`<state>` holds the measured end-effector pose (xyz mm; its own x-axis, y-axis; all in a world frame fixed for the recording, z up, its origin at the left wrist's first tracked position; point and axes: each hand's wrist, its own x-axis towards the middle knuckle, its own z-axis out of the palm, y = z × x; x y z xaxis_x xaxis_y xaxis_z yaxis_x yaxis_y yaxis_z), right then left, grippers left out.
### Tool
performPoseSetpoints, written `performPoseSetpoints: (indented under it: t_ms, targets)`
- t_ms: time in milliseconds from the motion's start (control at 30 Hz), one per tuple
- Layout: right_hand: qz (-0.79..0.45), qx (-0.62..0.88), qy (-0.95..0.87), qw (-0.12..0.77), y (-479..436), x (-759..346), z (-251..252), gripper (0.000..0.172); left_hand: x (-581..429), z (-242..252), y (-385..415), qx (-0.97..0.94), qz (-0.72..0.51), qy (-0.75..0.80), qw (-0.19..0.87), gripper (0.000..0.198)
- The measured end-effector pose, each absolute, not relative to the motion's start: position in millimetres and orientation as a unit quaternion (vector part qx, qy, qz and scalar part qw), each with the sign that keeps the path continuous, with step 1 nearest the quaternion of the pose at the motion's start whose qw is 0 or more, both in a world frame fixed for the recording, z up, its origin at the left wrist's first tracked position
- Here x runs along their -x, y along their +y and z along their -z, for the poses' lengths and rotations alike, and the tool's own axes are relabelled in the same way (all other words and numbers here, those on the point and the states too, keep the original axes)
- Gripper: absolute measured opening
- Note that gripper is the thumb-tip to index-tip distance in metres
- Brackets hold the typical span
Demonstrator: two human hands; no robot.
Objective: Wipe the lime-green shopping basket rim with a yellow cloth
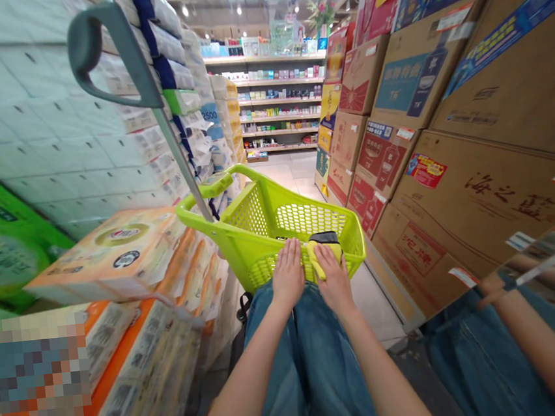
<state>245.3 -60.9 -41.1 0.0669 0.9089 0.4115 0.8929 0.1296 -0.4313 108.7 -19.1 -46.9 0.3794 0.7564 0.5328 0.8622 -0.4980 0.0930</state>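
Left hand (288, 275) lies flat on the near rim of the green basket (251, 214), fingers pressed together. Right hand (333, 278), fingers pressed together, holds a yellow cloth (316, 260) against that rim. Cartons (474, 215) stand right; shelves (279, 100) stand far.

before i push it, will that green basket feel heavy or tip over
The basket looks light for its size: thin perforated plastic holding little beyond a yellow cloth. Its tall grey handle may make it tip if yanked sideways. No wheels show, so how it rolls is unclear.
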Motion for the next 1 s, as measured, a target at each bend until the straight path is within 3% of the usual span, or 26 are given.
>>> performPoseSetpoints:
  t_ms: [367, 733, 1000]
  targets:
    - [-0.029, 0.715, -0.570, 0.404, -82.7, -303.9, 69.0, 0.054, -109.2, 47.1, -19.8, 0.824, 0.254, -0.496, 0.102, 0.075]
    - [-0.028, 0.691, -0.650, 0.316, -52.5, -203.0, 33.8, 0.070, -107.3, 49.8, -17.1, 0.827, 0.262, -0.489, 0.095, 0.071]
    - [0.007, 0.689, -0.655, 0.311, -78.3, -259.8, 51.4, 0.076, -109.7, 47.3, -19.4, 0.826, 0.267, -0.488, 0.088, 0.075]
